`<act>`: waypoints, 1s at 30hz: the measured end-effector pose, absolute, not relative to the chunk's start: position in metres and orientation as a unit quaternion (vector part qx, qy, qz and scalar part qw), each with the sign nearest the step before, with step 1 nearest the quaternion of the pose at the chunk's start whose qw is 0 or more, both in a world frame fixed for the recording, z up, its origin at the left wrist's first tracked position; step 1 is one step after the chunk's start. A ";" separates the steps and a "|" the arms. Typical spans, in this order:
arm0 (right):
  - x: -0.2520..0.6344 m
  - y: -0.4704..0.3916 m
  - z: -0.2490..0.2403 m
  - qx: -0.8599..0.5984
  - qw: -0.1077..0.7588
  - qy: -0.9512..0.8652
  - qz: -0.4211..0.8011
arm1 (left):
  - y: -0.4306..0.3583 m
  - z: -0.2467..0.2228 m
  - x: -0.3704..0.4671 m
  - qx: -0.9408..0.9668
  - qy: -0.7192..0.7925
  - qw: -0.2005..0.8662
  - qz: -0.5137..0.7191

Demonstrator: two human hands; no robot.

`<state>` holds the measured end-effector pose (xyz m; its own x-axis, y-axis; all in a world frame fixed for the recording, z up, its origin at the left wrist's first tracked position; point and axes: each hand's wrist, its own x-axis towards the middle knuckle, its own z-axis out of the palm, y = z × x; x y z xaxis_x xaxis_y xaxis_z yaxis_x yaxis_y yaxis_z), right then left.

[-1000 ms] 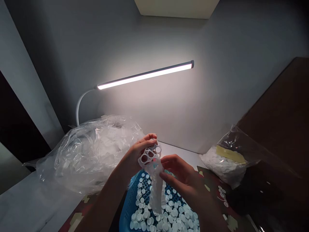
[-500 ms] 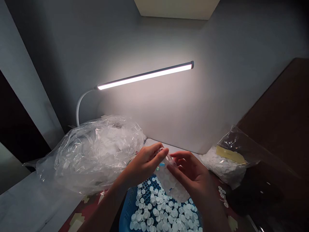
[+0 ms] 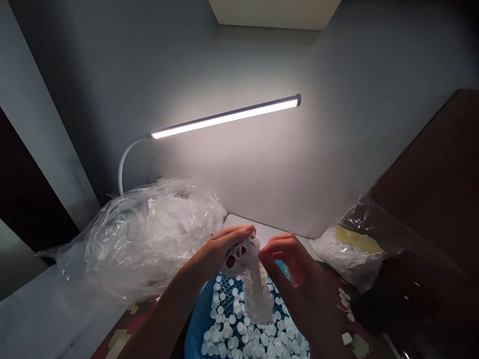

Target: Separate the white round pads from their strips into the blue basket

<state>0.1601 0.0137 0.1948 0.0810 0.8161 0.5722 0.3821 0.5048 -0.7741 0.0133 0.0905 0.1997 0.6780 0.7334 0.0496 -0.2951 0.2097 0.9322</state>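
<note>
A pale, translucent sheet-like piece with round holes (image 3: 258, 299) hangs over a blue basket (image 3: 193, 326). My left hand (image 3: 219, 249) is closed on its upper end. Beside it on the right, my right hand (image 3: 290, 262) has its thumb and fingers pressed together at the piece's edge; whether they grip it is too small to tell. Many small white discs (image 3: 224, 331) lie in the basket below both hands.
A large clear plastic bag (image 3: 149, 239) with white contents sits at the left. At the right stands another bag of white pieces (image 3: 348, 257) with a yellow strip. A lit bar lamp (image 3: 228, 117) hangs above. A few discs (image 3: 344, 299) lie right of the basket.
The holed piece has turned and swung left, hanging more upright, with its holes now showing. My left hand has rotated a little, and a small white block has appeared at the lower right.
</note>
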 end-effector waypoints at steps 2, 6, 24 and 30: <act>0.161 0.014 0.195 -0.463 0.545 -0.687 0.128 | 0.090 0.200 0.014 0.521 0.206 0.750 0.351; 0.162 0.013 0.197 -0.479 0.525 -0.702 0.056 | 0.091 0.201 0.015 0.520 0.202 0.747 0.361; 0.157 0.010 0.194 -0.450 0.543 -0.708 0.037 | 0.084 0.203 0.014 0.485 0.226 0.761 0.367; 0.154 0.009 0.196 -0.469 0.563 -0.671 0.117 | 0.089 0.201 0.015 0.499 0.218 0.752 0.371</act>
<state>0.1540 0.0093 0.1959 0.0728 0.7604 0.6454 0.4978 0.5330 -0.6842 0.0146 0.0889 0.2013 0.6300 0.7755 0.0415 -0.3395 0.2271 0.9128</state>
